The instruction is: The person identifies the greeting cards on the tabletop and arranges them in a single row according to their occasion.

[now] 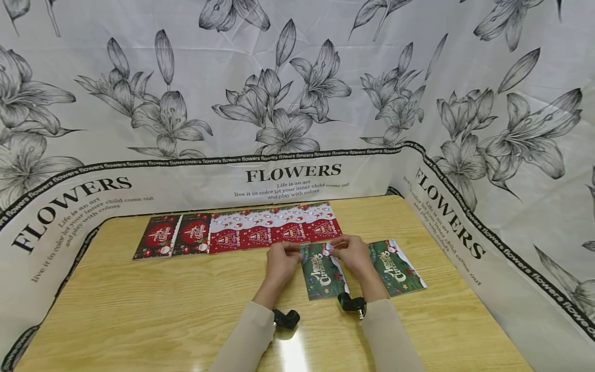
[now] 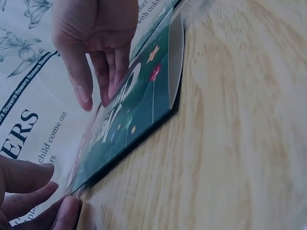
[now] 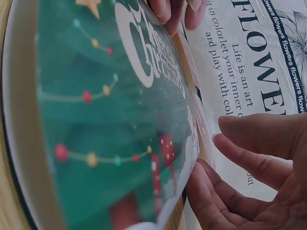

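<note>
A green Christmas card [image 1: 323,273] lies on the table between my two hands, lettering turned sideways. My left hand [image 1: 281,264] is at its left edge; in the left wrist view its fingertips [image 2: 70,209] touch the card's corner, with the thumb held off. On the other side, my right hand [image 1: 354,258] has its fingers at the card's white edge. The right wrist view shows its thumb [image 3: 256,133] raised clear of the card. The card's near edge [image 3: 21,120] gapes slightly. Beyond my right hand lies a second green card [image 1: 397,269].
Along the back of the wooden table [image 1: 153,310] runs a row of cards: two dark ones with red circles [image 1: 191,235] at left, then several red-and-white ones [image 1: 260,230]. Flower-printed white cloth [image 1: 297,178] walls the back and sides.
</note>
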Action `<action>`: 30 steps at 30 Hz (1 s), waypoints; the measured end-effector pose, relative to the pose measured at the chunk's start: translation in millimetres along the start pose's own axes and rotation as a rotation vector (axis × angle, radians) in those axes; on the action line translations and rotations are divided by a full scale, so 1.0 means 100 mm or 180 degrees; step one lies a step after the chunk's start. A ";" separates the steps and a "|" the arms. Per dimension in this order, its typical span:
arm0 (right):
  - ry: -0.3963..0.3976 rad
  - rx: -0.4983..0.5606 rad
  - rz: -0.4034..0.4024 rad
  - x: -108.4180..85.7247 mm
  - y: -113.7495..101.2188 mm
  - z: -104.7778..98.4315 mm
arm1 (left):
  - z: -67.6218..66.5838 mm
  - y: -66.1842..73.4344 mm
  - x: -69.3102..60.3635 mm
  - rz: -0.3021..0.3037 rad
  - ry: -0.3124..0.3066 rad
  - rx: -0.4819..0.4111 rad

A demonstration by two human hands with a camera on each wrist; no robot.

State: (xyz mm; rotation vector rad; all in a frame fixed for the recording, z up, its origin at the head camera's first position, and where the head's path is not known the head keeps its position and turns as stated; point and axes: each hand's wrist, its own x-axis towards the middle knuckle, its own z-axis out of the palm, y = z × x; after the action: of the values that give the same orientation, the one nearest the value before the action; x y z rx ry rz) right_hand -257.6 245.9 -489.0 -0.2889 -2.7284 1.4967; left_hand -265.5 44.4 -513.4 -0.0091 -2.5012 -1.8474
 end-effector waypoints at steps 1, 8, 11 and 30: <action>-0.0008 0.0002 -0.0006 0.00 0.00 0.00 | 0.00 0.00 0.00 -0.0016 -0.0009 -0.0007; -0.0046 0.0064 0.0032 0.00 -0.01 0.02 | 0.02 0.01 -0.01 -0.0085 -0.0030 -0.0165; -0.0135 0.0108 0.0013 0.01 -0.01 0.02 | 0.03 0.01 -0.02 -0.0033 -0.0041 -0.0206; -0.0370 0.0543 -0.0117 0.02 -0.07 0.02 | -0.04 0.01 0.02 -0.0015 0.0310 -0.0562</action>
State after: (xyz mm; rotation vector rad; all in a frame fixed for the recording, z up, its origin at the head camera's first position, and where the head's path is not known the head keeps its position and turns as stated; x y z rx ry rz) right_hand -261.2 240.8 -484.7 -0.1516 -2.6498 1.7755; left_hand -267.1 41.1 -511.2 0.0804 -2.2704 -2.0122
